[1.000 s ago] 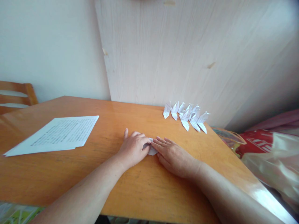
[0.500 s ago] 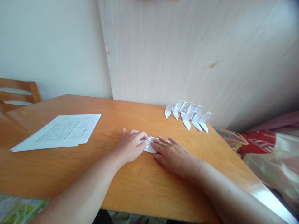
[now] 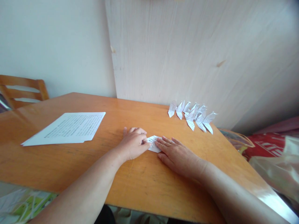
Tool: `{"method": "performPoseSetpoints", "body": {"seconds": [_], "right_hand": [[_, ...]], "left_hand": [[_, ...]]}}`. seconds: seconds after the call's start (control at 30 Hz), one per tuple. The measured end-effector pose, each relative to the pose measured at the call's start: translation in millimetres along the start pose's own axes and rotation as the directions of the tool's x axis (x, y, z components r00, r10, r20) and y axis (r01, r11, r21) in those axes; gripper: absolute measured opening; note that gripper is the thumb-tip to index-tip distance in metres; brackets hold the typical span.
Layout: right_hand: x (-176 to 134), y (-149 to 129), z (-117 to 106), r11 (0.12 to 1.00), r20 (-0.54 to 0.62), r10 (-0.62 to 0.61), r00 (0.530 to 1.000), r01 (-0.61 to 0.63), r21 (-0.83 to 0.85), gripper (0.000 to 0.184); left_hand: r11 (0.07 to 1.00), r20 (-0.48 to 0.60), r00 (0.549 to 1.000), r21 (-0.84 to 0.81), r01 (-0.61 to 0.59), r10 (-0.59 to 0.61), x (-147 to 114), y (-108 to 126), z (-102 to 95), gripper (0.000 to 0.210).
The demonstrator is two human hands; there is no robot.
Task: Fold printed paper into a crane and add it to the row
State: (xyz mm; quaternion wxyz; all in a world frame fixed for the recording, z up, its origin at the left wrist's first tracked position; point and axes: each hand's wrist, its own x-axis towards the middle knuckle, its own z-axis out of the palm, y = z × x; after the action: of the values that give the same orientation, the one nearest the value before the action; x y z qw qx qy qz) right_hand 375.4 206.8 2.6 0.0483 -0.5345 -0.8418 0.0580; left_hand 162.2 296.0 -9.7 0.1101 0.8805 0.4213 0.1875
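The person's two bare hands meet near the centre of the frame over a small folded paper (image 3: 153, 147), which lies flat on the wooden table (image 3: 140, 183). Printed or written marks show on its white face.

The left hand (image 3: 135, 143) is at the paper's left end, its fingers curled and its thumb reaching onto the near left edge. Thumb and index finger stand close together there, but whether they are clamped on the paper cannot be told, since the hand hides that end. The right hand (image 3: 177, 154) rests palm down over the paper's right part, fingers stretched out flat upon it and the thumb lying apart along the near side; it is not closed around anything.

In the left part of the frame lies a stack of printed sheets (image 3: 74, 127), its edges slightly out of line. Right of centre, near the table's far edge, stands a cluster of folded paper figures (image 3: 190, 115) with pointed tips, some overlapping.

A wooden chair (image 3: 25, 83) shows at the left edge. A pale wood-grain panel (image 3: 168, 53) rises behind the table. At the right edge are a red bag (image 3: 266, 144) with white marks and a pale plastic bag (image 3: 277, 168).
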Motion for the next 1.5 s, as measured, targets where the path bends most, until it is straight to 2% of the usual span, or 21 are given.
{"method": "performPoseSetpoints", "body": {"seconds": [0.3, 0.53, 0.8, 1.07, 1.3, 1.5], "right_hand": [[1, -2, -3, 1.000, 0.025, 0.020, 0.999, -0.020, -0.007, 0.056], [0, -1, -2, 1.000, 0.011, 0.012, 1.000, -0.012, 0.013, 0.057], [0, -1, 1, 1.000, 0.013, 0.019, 1.000, -0.019, 0.015, 0.056], [0, -1, 1, 1.000, 0.009, 0.011, 1.000, -0.011, 0.003, 0.057], [1, -1, 3, 1.000, -0.011, 0.006, 1.000, -0.006, -0.001, 0.056], [0, -1, 2, 1.000, -0.018, 0.001, 1.000, -0.001, 0.000, 0.056]], "left_hand": [[0.999, 0.019, 1.000, 0.031, 0.022, -0.022, 2, -5, 2.4, 0.032], [0.998, -0.017, 1.000, 0.061, 0.014, -0.013, 3, -2, 4.3, 0.033], [0.996, -0.017, 0.998, 0.068, 0.061, -0.060, 3, -7, 0.9, 0.034], [0.992, -0.087, 0.995, 0.110, 0.058, -0.048, 1, 4, 4.0, 0.054], [0.986, -0.123, 0.991, 0.149, 0.073, -0.055, 1, 8, 12.0, 0.050], [0.986, -0.085, 0.993, 0.140, 0.088, -0.076, 1, 5, 10.8, 0.048]]}}
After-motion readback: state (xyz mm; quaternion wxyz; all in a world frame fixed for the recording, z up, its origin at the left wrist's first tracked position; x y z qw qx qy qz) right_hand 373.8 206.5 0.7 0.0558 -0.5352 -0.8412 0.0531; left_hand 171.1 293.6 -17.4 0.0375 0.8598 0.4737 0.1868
